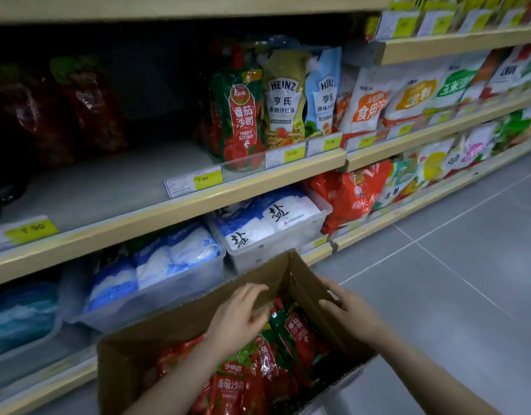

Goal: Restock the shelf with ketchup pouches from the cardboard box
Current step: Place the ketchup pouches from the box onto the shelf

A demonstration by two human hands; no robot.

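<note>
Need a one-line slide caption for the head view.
Both hands, left and right, reach into the cardboard box of ketchup pouches below a half-bare shelf.

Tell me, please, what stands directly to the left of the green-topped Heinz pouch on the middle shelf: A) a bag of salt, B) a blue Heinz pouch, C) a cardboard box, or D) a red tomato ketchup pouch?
D: a red tomato ketchup pouch stands immediately left of the green-topped Heinz pouch on the middle shelf.
</note>
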